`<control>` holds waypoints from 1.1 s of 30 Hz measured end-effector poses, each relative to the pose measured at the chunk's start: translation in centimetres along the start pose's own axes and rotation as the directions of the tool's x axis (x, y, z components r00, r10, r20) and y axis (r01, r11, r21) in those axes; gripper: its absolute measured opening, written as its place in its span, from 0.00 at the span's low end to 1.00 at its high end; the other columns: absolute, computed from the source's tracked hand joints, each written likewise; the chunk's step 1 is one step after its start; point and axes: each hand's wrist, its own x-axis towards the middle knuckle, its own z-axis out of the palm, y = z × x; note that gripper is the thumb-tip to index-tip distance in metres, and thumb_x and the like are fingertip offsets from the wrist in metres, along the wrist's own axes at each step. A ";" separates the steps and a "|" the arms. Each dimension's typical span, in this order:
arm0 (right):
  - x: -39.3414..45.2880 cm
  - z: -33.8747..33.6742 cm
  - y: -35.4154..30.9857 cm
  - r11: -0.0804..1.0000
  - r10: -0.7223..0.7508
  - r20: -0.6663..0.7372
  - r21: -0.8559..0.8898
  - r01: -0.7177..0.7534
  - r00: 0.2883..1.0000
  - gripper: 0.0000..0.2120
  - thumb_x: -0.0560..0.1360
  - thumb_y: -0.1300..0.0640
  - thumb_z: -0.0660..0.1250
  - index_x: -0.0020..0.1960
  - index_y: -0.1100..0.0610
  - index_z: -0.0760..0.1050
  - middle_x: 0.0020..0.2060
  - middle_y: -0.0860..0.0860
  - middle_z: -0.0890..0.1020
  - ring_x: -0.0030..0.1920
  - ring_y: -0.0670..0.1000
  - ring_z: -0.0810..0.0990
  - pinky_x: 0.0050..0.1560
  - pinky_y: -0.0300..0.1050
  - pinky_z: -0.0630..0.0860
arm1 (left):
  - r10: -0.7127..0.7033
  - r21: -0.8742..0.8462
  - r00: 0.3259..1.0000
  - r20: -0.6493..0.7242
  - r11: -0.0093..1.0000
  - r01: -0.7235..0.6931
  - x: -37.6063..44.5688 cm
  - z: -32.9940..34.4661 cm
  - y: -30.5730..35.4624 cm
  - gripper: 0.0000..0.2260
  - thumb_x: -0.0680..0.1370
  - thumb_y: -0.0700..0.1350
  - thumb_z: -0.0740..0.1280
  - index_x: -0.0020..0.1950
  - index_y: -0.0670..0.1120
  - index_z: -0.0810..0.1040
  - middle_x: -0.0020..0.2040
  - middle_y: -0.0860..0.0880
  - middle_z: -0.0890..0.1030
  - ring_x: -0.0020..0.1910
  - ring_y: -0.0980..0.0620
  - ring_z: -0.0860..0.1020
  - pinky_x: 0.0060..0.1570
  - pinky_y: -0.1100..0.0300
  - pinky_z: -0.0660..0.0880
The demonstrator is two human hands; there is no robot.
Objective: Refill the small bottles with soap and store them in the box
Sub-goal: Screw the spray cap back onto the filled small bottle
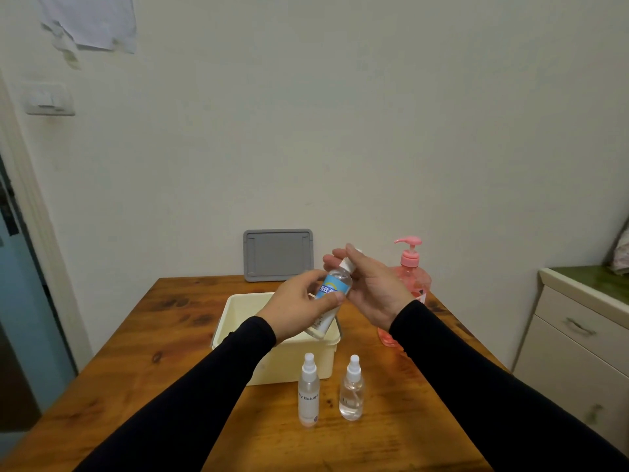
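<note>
Gripping the tilted blue-label bottle, left hand steadies; right hand pinches its cap (fingers curled).

Both arms, in black sleeves, reach forward and converge at centre. Left hand: grip closed around a small bottle, thumb across the front. Right hand: fingertips pinching its cap.

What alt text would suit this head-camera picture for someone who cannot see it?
A left hand holds a small blue-labelled bottle over a cream box while the right hand grips its cap. Two spray bottles and a pink pump bottle stand on the table.
</note>
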 end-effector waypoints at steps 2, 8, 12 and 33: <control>-0.1 -0.1 -0.1 1.000 0.016 0.009 0.002 -0.016 1.000 0.12 0.80 0.55 0.61 0.56 0.64 0.75 0.53 0.61 0.82 0.55 0.56 0.81 0.62 0.56 0.74 | -0.012 0.011 1.000 -0.010 1.000 0.012 0.0 -0.1 -0.2 0.21 0.76 0.55 0.67 0.67 0.51 0.72 0.54 0.52 0.79 0.52 0.56 0.78 0.51 0.59 0.78; -0.4 -0.8 -0.2 0.983 -0.038 0.027 -0.179 0.042 0.999 0.07 0.79 0.60 0.63 0.52 0.62 0.78 0.51 0.59 0.83 0.52 0.56 0.81 0.55 0.49 0.79 | -0.013 0.024 1.000 -0.012 1.000 0.013 -0.1 0.0 0.0 0.20 0.76 0.55 0.67 0.66 0.52 0.72 0.55 0.51 0.79 0.53 0.54 0.77 0.52 0.57 0.79; -0.4 -0.9 -0.1 0.942 -0.091 -0.073 -0.331 0.062 0.993 0.08 0.73 0.56 0.71 0.48 0.60 0.76 0.47 0.59 0.82 0.46 0.55 0.82 0.48 0.45 0.81 | 0.008 0.009 1.000 0.013 1.000 -0.008 -0.4 0.1 0.1 0.19 0.76 0.54 0.68 0.66 0.52 0.73 0.54 0.52 0.79 0.52 0.55 0.78 0.53 0.57 0.79; 0.0 -1.0 0.5 0.886 -0.170 -0.076 -0.448 0.118 0.983 0.14 0.68 0.53 0.76 0.48 0.60 0.78 0.45 0.59 0.84 0.49 0.58 0.82 0.52 0.50 0.80 | 0.009 0.081 1.000 -0.019 0.997 -0.007 -0.4 0.6 0.1 0.18 0.76 0.54 0.68 0.64 0.51 0.74 0.54 0.54 0.79 0.50 0.57 0.78 0.50 0.60 0.78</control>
